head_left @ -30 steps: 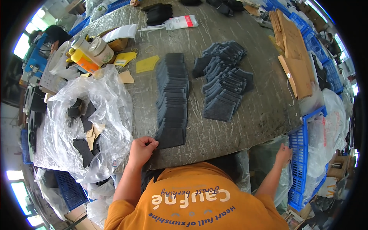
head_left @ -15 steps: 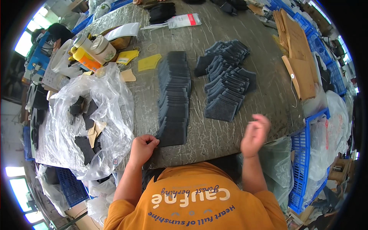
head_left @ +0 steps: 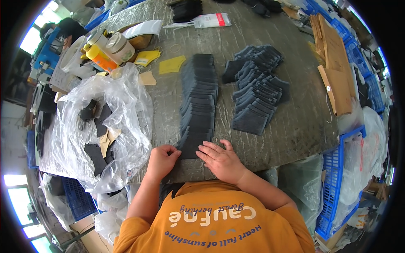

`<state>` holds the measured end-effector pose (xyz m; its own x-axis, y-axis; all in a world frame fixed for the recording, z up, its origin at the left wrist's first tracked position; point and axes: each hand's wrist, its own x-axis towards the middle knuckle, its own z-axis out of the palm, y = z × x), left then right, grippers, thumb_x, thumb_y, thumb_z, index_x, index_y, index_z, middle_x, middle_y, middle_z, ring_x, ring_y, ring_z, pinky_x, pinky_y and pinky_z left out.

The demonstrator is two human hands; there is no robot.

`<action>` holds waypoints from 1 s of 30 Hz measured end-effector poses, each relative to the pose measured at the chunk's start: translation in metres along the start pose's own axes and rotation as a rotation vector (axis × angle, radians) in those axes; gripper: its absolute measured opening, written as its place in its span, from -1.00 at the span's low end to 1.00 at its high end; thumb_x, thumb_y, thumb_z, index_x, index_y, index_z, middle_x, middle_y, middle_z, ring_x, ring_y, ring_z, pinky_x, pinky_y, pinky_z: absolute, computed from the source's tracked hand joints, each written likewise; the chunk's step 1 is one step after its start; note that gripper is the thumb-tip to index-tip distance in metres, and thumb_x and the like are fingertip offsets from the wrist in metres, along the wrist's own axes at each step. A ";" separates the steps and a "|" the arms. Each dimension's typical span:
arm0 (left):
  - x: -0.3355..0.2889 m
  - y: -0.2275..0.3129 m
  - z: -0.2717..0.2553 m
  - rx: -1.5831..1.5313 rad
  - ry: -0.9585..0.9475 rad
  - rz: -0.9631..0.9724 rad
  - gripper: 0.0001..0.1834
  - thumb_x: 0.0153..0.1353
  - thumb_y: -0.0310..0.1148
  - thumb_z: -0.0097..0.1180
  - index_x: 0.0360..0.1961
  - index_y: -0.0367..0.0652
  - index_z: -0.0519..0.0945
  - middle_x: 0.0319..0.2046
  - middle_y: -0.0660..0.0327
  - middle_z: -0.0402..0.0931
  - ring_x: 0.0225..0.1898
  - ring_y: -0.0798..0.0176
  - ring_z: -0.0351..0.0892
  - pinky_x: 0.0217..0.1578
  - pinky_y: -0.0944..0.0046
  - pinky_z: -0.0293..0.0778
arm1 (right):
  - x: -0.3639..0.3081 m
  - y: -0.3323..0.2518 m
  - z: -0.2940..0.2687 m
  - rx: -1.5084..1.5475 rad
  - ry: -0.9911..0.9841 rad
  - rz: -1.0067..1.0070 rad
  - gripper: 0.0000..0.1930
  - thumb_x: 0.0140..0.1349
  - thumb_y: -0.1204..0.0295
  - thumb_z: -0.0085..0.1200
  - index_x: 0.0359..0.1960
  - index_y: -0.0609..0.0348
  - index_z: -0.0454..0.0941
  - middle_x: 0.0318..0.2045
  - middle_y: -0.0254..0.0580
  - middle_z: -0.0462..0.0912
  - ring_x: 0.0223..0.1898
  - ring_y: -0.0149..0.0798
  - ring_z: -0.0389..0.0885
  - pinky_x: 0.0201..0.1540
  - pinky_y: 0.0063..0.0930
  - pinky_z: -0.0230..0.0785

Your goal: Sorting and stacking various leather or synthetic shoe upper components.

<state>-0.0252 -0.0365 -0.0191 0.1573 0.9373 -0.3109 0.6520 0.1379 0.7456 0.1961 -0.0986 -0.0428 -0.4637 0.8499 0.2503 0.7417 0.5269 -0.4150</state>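
A long overlapping column of dark grey-blue fabric pieces (head_left: 198,101) runs away from me down the middle of the table. At its near left corner my left hand (head_left: 162,160) is closed in a pinch on the edge of the nearest fabric piece. My right hand (head_left: 222,162) lies at that piece's right edge with fingers stretched out, the fingertips touching the cloth. To the right of the column, a second fanned heap of dark curved fabric pieces (head_left: 257,88) rests on the table, apart from both hands.
At left, a crumpled clear plastic bag (head_left: 130,147) holds dark and tan scraps. Behind it stand an orange-yellow bottle (head_left: 101,59) and a lidded jar (head_left: 120,47). Yellow pieces (head_left: 172,64) lie nearby. Brown paper bags (head_left: 337,84) and a blue crate (head_left: 331,189) are at right.
My right hand has swung in from the right and come down on the nearest fabric piece. My left hand keeps its pinch at the corner. The whole view has shifted slightly.
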 end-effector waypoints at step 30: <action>-0.006 0.060 0.034 0.037 0.033 0.893 -0.06 0.01 0.32 0.01 0.14 -0.32 0.25 -0.16 -0.03 0.39 -0.28 -0.01 0.46 -0.34 0.18 0.45 | 0.012 -0.011 -0.031 0.773 0.216 0.217 -0.87 -0.01 0.47 0.19 -0.40 0.20 0.60 -0.44 -0.12 0.58 -0.33 -0.03 0.52 -0.24 -0.21 0.35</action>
<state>0.0384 -0.0444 0.0069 0.5972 0.6988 0.3937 0.3203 -0.6578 0.6817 0.1970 -0.0942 -0.0081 -0.1869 0.9561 0.2258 0.2253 0.2654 -0.9374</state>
